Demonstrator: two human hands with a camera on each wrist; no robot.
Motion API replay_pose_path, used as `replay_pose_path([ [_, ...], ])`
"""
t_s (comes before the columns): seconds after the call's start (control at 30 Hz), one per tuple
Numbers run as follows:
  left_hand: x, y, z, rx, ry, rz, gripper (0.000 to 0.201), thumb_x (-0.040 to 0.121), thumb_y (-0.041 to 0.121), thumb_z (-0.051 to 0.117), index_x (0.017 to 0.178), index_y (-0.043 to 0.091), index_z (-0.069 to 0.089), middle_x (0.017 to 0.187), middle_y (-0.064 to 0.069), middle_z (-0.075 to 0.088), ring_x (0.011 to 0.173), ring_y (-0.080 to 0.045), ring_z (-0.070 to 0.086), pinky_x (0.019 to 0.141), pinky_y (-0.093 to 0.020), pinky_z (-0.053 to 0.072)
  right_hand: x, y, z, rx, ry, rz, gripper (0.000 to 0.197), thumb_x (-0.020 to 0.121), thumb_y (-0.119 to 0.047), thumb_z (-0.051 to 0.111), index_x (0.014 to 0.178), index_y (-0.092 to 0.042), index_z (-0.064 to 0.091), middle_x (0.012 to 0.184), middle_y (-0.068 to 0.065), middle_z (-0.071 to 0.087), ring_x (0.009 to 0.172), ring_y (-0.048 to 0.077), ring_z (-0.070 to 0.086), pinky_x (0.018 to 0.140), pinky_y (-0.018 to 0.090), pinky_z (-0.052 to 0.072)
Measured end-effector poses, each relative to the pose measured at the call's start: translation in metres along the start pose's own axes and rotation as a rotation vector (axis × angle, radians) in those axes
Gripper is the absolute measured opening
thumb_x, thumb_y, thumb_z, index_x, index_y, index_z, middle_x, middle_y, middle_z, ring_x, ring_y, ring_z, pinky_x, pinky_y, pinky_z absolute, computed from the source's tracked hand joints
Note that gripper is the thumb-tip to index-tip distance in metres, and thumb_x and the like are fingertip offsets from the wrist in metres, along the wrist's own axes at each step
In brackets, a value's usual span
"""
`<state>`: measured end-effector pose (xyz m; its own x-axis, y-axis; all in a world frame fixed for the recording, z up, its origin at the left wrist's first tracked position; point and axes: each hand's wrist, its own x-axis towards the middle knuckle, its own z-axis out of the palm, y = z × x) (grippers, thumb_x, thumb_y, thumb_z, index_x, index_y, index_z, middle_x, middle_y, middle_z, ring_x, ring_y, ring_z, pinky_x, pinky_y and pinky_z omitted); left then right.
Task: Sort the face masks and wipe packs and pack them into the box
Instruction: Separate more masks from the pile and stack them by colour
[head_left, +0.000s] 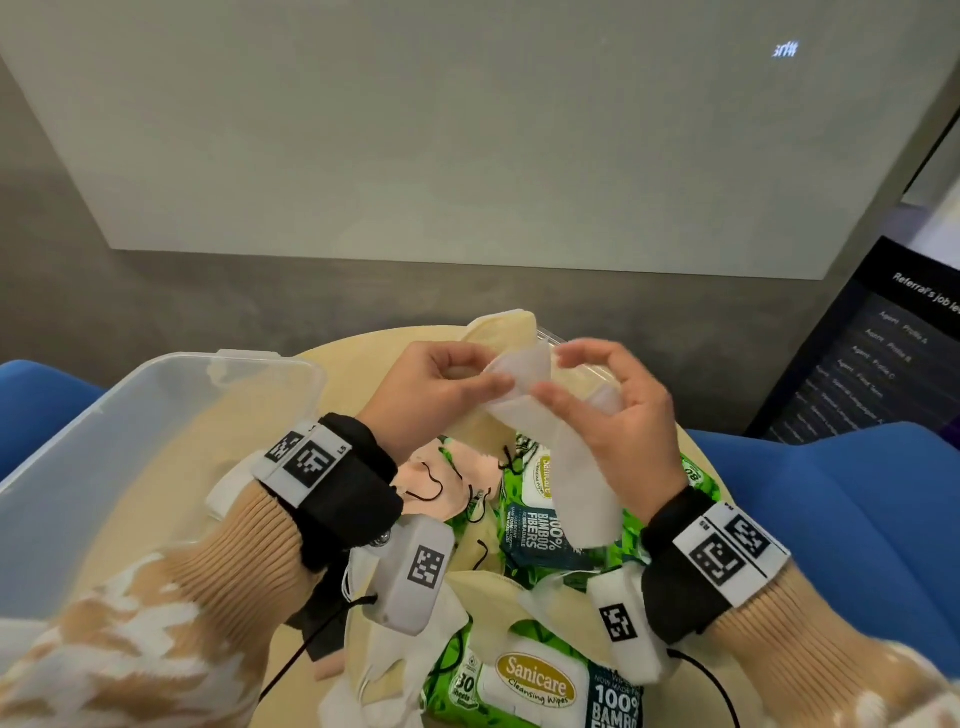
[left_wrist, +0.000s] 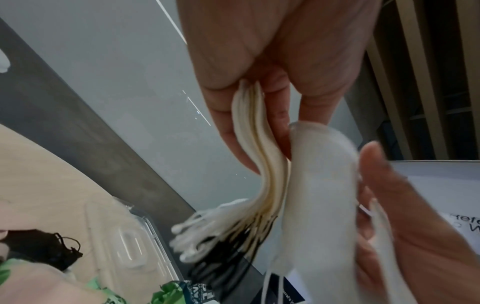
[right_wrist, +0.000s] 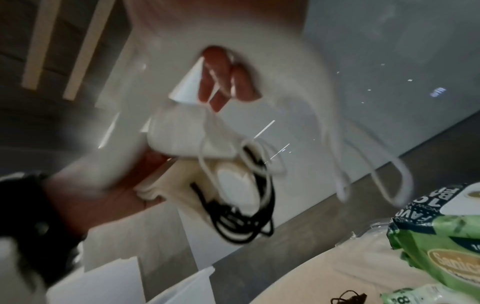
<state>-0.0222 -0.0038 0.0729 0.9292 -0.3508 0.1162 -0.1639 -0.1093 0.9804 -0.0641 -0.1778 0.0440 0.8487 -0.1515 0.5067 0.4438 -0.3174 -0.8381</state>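
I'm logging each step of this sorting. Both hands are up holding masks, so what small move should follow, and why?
Probably lay the white mask from the right hand flat onto the cream stack pinched in the left hand: they already meet edge to edge, and the clear box waits alongside.

The open mouth of the clear plastic box (head_left: 130, 415) at the left is unobstructed from above, apart from a white mask seen at its near right corner. The middle and near part of the round tabletop (head_left: 332, 358) is crowded with green wipe packs (head_left: 540, 525), pink and cream face masks (head_left: 441, 483) and black ear loops. The space above this pile is taken up by both hands (head_left: 436, 384) and the white mask (head_left: 545, 415) held between them.
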Motion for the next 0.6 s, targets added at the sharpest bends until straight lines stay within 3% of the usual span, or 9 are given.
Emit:
replay_pose_path([
  [0.07,0.000,0.000,-0.001,-0.007,-0.015,0.015,0.010,0.084,0.003,0.065,0.093,0.006,0.069,0.084,-0.007,0.072,0.072,-0.011,0.066,0.066,-0.021,0.055,0.006,0.001,-0.003,0.022,0.072,0.058,0.043,0.066,-0.044,0.076,0.104,-0.030,0.064,0.100,-0.013,0.066,0.103,0.003,0.060,0.096,0.032,0.046],
  [0.13,0.000,-0.001,-0.001,-0.013,-0.032,0.035,0.013,0.084,-0.001,0.064,0.090,0.010,0.068,0.076,0.002,0.071,0.069,-0.006,0.066,0.062,-0.018,0.052,0.008,0.003,-0.001,0.022,0.035,0.097,0.042,0.067,-0.037,0.080,0.105,-0.028,0.065,0.096,-0.013,0.068,0.100,0.005,0.061,0.094,0.033,0.047],
  [0.27,0.001,-0.002,0.003,-0.039,-0.040,0.076,0.020,0.082,-0.005,0.064,0.094,0.012,0.068,0.080,0.003,0.070,0.072,-0.006,0.066,0.066,-0.020,0.055,0.007,0.010,0.000,0.008,0.027,0.092,0.030,0.071,-0.016,0.082,0.090,-0.029,0.065,0.076,-0.017,0.065,0.081,0.004,0.061,0.077,0.023,0.049],
  [0.4,0.000,-0.001,0.004,0.005,-0.049,0.127,0.025,0.083,-0.005,0.064,0.103,0.009,0.066,0.093,0.000,0.067,0.079,-0.006,0.064,0.072,-0.023,0.056,0.007,0.011,-0.003,-0.004,-0.041,0.124,0.018,0.073,-0.018,0.081,0.082,-0.027,0.068,0.072,-0.014,0.065,0.073,0.004,0.061,0.068,0.016,0.047],
  [0.5,0.000,-0.002,0.002,0.065,0.026,0.159,0.015,0.088,0.009,0.062,0.101,0.012,0.068,0.093,0.001,0.068,0.077,-0.005,0.062,0.070,-0.021,0.053,0.013,0.019,-0.013,-0.022,-0.012,0.195,0.008,0.078,-0.022,0.077,0.080,-0.022,0.070,0.077,-0.006,0.067,0.074,0.011,0.061,0.070,0.028,0.049],
  [0.6,0.000,0.000,-0.009,0.186,0.139,0.199,0.015,0.093,0.017,0.057,0.099,0.014,0.071,0.091,-0.003,0.069,0.075,-0.008,0.060,0.066,-0.027,0.052,0.021,0.034,-0.033,-0.104,0.076,0.240,0.013,0.083,-0.023,0.072,0.073,-0.023,0.064,0.079,0.000,0.067,0.077,0.017,0.061,0.075,0.037,0.049],
])
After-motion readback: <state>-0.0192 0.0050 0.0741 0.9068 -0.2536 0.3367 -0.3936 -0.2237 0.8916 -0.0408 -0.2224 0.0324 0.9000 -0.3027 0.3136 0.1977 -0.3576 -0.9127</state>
